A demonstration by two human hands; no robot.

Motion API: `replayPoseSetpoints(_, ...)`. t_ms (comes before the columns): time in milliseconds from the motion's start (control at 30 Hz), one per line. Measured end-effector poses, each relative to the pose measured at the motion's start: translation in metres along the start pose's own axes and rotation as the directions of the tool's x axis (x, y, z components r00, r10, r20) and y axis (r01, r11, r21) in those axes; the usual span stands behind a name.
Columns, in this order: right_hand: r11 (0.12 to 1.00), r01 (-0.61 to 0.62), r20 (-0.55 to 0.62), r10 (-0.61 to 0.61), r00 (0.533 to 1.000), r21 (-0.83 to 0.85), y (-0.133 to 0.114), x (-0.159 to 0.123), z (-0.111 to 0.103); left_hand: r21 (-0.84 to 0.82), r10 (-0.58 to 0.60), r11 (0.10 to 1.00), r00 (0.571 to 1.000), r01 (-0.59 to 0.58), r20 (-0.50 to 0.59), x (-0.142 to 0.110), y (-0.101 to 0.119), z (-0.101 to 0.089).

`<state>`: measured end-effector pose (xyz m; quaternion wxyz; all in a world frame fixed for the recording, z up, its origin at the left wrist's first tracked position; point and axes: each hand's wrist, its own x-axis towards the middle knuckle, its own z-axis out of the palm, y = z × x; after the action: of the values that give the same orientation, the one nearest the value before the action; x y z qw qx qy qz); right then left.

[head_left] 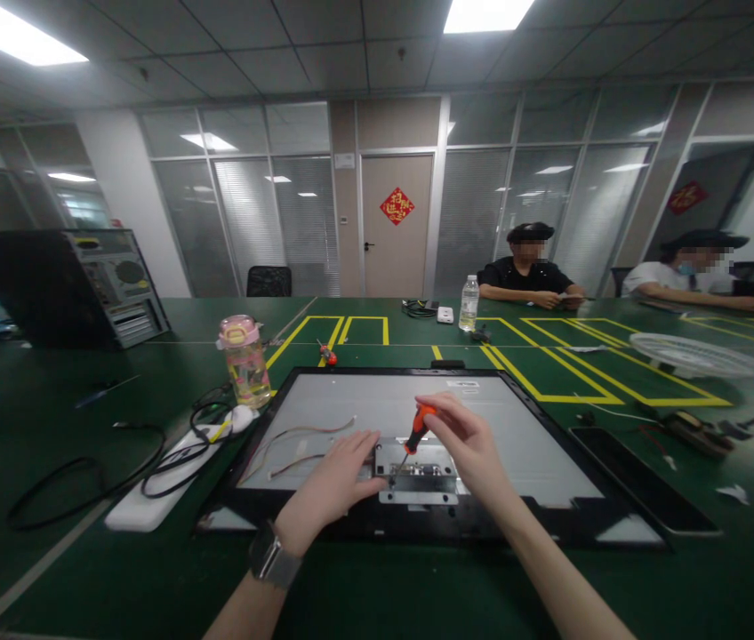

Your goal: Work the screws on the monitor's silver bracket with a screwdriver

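Observation:
A monitor panel (537, 436) lies face down on the green table, its grey back up inside a black frame. A small metal circuit-board cover (425, 478) sits at its near middle. My right hand (467, 440) is closed round an orange-handled screwdriver (417, 433), whose tip points down at the cover's left edge. My left hand (337, 484), with a watch on the wrist, rests fingers flat on the panel just left of the cover. Thin wires (297, 444) run across the panel's left part.
A pink-lidded bottle (244, 360), black cables (150, 462) and a white board (150, 502) lie to the left. An open computer case (70, 284) stands far left. A fan grille (693, 354) and dark parts (703, 431) lie right. Two people sit at the far side near a water bottle (469, 303).

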<state>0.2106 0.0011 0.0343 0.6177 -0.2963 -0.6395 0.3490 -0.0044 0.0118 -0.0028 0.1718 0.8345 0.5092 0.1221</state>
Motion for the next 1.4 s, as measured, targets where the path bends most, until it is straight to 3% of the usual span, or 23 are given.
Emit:
replayPoseSetpoints(133,0.999,-0.040,0.023,0.040,0.999,-0.014,-0.002,0.000,-0.001,0.001,-0.008,1.000,1.000,0.008,0.005,0.001,0.000,0.001)
replayPoseSetpoints(333,0.998,0.037,0.015,-0.036,0.999,-0.045,0.000,0.001,-0.001,0.000,0.018,1.000,1.000,-0.018,-0.001,0.003,-0.007,0.005)
replayPoseSetpoints(533,0.997,0.018,0.034,-0.015,0.999,-0.073,0.001,0.000,-0.002,0.012,0.019,1.000,1.000,-0.019,-0.018,0.003,-0.005,0.005)
replayPoseSetpoints(733,0.991,0.087,-0.017,-0.090,0.996,-0.104,0.001,0.000,0.000,0.015,0.016,1.000,1.000,-0.016,-0.015,0.002,-0.004,0.004)
replayPoseSetpoints(933,0.988,0.083,0.045,-0.077,0.996,-0.127,-0.001,0.000,0.000,0.016,0.000,1.000,1.000,0.000,0.002,0.002,-0.002,0.002)
replayPoseSetpoints(1133,0.947,0.158,0.001,-0.165,0.986,-0.281,0.008,-0.001,0.006,0.015,-0.003,1.000,1.000,0.003,0.007,0.001,0.000,0.001)
replayPoseSetpoints(1267,0.926,0.220,0.070,-0.209,0.975,-0.305,0.005,-0.003,0.006,0.013,0.007,1.000,1.000,-0.007,-0.009,0.001,0.000,0.002)
replayPoseSetpoints(1400,0.942,0.201,0.099,-0.181,0.979,-0.267,0.002,-0.004,0.005,0.002,0.012,1.000,0.999,-0.012,-0.033,0.002,-0.004,0.005)
